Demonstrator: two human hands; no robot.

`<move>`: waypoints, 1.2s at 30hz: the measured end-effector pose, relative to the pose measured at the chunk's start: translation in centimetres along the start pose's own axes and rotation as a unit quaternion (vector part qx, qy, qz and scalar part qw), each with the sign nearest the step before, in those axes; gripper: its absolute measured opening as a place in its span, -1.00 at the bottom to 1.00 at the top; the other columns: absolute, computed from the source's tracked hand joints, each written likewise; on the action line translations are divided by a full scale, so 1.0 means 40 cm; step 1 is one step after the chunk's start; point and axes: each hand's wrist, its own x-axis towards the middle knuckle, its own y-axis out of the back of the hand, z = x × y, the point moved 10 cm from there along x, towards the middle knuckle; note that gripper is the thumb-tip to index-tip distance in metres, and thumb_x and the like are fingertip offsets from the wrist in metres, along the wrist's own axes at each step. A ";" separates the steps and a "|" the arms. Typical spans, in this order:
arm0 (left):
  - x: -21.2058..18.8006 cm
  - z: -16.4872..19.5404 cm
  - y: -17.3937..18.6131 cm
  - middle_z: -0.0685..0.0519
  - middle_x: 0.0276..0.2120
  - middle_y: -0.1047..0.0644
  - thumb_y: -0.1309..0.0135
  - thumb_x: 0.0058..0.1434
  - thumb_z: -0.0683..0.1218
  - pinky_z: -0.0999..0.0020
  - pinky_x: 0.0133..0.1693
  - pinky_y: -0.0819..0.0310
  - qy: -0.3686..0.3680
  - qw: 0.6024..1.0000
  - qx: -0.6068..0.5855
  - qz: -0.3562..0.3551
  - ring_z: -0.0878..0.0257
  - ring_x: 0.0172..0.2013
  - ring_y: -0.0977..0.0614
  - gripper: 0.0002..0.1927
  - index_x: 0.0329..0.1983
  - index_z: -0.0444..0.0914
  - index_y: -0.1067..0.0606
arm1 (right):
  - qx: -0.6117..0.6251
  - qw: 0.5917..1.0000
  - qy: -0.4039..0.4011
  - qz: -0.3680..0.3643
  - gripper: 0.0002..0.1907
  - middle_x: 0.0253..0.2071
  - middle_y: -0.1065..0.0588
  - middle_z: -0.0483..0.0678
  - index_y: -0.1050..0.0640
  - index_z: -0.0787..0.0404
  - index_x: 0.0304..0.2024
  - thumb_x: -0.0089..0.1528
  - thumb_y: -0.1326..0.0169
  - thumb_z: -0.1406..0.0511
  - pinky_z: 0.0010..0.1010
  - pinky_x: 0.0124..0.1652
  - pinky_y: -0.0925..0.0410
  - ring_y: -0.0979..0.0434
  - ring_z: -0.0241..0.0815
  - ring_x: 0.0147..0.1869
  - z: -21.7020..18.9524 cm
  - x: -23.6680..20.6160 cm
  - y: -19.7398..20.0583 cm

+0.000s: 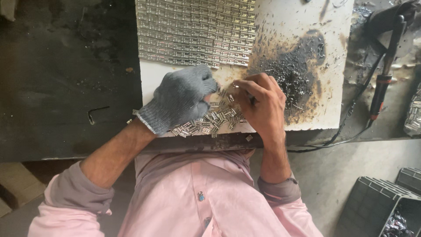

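My left hand (180,98) wears a grey knit glove and is curled into a loose fist over a heap of small shiny metal pieces (215,119) on a white board (298,26). My bare right hand (262,104) sits beside it, fingertips pinched together around a thin tool or small piece near the heap; what it grips is too small to tell. Neat rows of the same metal pieces (197,30) cover the board's far left part. A black scorched patch (296,72) with metal scraps lies to the right of my right hand.
The board rests on a dark worktable (66,66). An angled hex key (95,113) lies on the table to the left. A red-and-black handled tool with a cable (381,87) lies at the right. Dark plastic crates (381,206) stand on the floor at the lower right.
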 end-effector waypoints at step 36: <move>0.048 0.021 -0.054 -0.06 -0.27 -0.50 -0.24 0.13 -0.14 0.16 -0.32 -0.54 0.028 0.998 -0.012 0.055 0.04 -0.31 -0.61 -0.80 -0.19 -0.27 -0.55 | -0.057 0.997 -0.049 0.007 -0.76 -0.23 -0.55 -0.04 -0.68 0.16 -0.12 0.20 -0.41 0.26 -0.23 -0.16 -0.40 -0.57 -0.07 -0.16 0.035 0.007 0.024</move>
